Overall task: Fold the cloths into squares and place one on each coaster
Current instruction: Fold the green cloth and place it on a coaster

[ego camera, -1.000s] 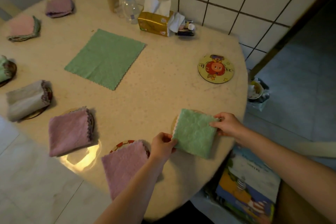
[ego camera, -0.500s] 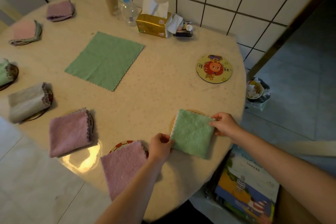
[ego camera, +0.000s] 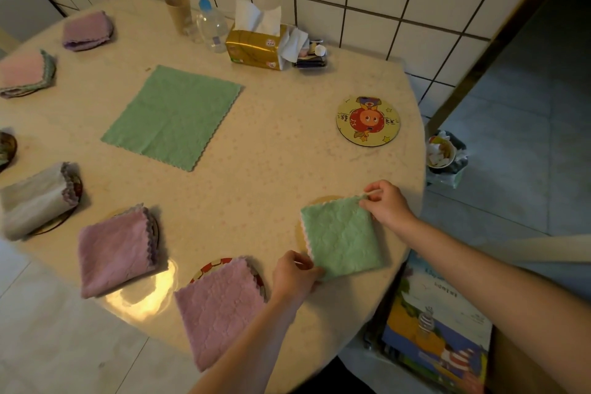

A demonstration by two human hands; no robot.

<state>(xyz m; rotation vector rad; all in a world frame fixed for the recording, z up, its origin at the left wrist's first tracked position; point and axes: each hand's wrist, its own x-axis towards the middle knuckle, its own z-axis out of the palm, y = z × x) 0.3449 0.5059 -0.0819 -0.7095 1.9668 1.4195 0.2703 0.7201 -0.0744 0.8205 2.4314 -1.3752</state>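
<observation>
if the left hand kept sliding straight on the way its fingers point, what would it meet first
The left hand points up and right, pinching the folded green cloth's near corner, so it would likely ride onto that cloth first. Beyond it sits the right hand.

I see the left hand [ego camera: 295, 275] and right hand [ego camera: 385, 206] pinching opposite corners of a folded green cloth [ego camera: 342, 238] lying over a coaster [ego camera: 321, 201].

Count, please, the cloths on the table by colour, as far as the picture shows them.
Green: 2, the folded green cloth and the flat green cloth
Purple: 3
Pink: 1
Grey: 1
Total: 7. A thing at the left edge is cut off.
</observation>
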